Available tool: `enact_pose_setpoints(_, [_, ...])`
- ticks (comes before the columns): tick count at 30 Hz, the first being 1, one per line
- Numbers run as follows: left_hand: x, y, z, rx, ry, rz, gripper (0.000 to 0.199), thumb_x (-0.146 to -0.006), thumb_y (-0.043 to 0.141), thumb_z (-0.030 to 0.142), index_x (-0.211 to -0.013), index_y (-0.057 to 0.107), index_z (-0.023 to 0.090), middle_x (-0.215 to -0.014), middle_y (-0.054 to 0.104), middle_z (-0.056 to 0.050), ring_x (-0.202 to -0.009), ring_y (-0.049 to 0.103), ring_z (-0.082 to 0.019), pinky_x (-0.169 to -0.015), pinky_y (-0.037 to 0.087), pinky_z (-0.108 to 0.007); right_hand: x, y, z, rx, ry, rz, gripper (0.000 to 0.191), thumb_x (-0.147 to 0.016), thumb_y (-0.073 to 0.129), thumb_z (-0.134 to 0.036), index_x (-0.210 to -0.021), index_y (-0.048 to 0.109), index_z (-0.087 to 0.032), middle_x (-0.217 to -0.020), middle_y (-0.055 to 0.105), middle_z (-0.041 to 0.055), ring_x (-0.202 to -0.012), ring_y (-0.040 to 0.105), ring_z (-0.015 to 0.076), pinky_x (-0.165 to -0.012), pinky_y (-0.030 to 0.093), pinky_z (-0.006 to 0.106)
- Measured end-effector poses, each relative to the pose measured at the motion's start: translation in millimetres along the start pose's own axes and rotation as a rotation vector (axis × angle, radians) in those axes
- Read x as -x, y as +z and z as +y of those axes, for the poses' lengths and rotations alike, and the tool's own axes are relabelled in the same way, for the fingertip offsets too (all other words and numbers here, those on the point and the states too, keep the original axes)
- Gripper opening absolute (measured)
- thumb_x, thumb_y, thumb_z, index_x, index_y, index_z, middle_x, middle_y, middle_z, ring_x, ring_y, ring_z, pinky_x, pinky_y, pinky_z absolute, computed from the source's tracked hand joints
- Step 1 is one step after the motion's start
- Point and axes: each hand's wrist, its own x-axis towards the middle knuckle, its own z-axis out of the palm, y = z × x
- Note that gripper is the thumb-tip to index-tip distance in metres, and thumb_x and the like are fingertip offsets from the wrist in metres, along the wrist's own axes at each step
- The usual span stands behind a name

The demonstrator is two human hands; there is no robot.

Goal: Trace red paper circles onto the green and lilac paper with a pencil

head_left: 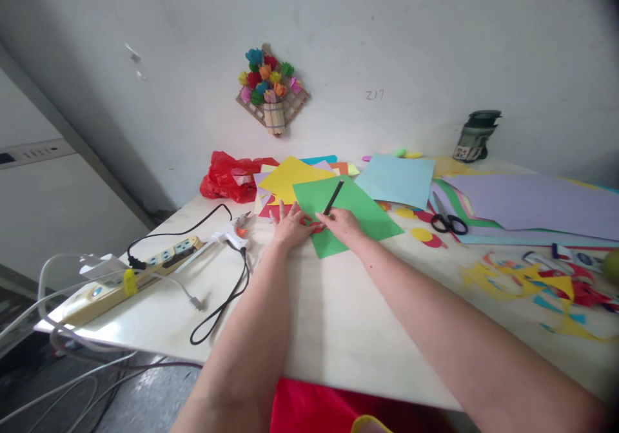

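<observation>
A green sheet of paper (367,217) lies on the table under both hands. My right hand (344,225) is closed on a black pen (333,196), which leans up and to the right over the sheet. Close beside it, my left hand (290,225) rests with its fingers spread at the sheet's left edge. Its fingertips touch a small red paper piece (316,227) lying on the green paper. The pen's tip is hidden by my right fingers. Behind the left hand is a yellow sheet (290,178), partly over other coloured papers.
Left are a glue gun (235,234), a cable and a power strip (97,301). Scissors (449,223), purple paper (532,204) and paper scraps (522,281) lie right. At the back are a red bag (227,178), a light blue sheet (399,180) and a bottle (476,138).
</observation>
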Motion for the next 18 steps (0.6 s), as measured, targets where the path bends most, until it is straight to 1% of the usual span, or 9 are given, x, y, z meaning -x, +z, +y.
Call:
enact_pose_setpoints(3, [0.2, 1.7, -1.3, -0.022, 0.019, -0.005, 0.056, -0.068, 0.033, 0.07, -0.105, 0.052, 0.032, -0.141, 0.014, 0.006, -0.125, -0.017, -0.027, -0.098, -0.003, -0.054, -0.1, 0.2, 0.1, -0.011, -0.004, -0.006, 0.038, -0.074, 0.042, -0.054, -0.08, 0.063, -0.023, -0.07, 0.067, 0.0019, -0.067, 0.059, 0.0134, -0.056, 0.04, 0.021])
enact_pose_setpoints(6, [-1.4, 4.3, -3.6, -0.045, 0.035, -0.011, 0.062, -0.071, 0.03, 0.067, -0.121, 0.039, 0.031, -0.142, 0.011, 0.003, -0.125, -0.017, -0.026, -0.098, -0.004, -0.054, 0.7, 0.1, -0.4, -0.037, -0.013, -0.013, 0.037, -0.074, 0.042, -0.054, -0.08, 0.063, -0.023, -0.069, 0.067, 0.0014, -0.067, 0.06, 0.0131, -0.056, 0.041, 0.021])
enact_pose_setpoints(8, [-3.3, 6.2, -5.0, -0.064, 0.046, -0.022, 0.064, -0.072, 0.029, 0.066, -0.127, 0.031, 0.033, -0.142, 0.01, 0.003, -0.125, -0.017, -0.026, -0.098, -0.004, -0.054, 1.0, 0.4, -0.2, -0.062, -0.017, -0.023, 0.037, -0.074, 0.042, -0.053, -0.08, 0.062, -0.023, -0.069, 0.067, 0.0013, -0.067, 0.06, 0.0128, -0.057, 0.041, 0.02])
enact_pose_setpoints(13, [-6.9, 8.8, -6.2, -0.111, 0.059, -0.071, 0.061, -0.075, 0.025, 0.064, -0.129, 0.026, 0.038, -0.141, 0.011, 0.006, -0.124, -0.018, -0.026, -0.097, -0.007, -0.055, -0.7, 2.8, 3.5, -0.155, -0.013, -0.046, 0.037, -0.075, 0.042, -0.053, -0.08, 0.061, -0.022, -0.065, 0.066, 0.0004, -0.064, 0.061, 0.0121, -0.059, 0.043, 0.02])
enact_pose_setpoints(18, [-7.9, 9.2, -6.7, -0.113, 0.07, -0.083, 0.06, -0.076, 0.024, 0.063, -0.13, 0.025, 0.037, -0.141, 0.014, 0.005, -0.125, -0.016, -0.028, -0.096, -0.006, -0.056, -1.5, 4.1, 5.8, -0.173, 0.003, -0.035, 0.036, -0.074, 0.043, -0.052, -0.08, 0.061, -0.022, -0.064, 0.066, 0.0003, -0.062, 0.061, 0.012, -0.058, 0.044, 0.02])
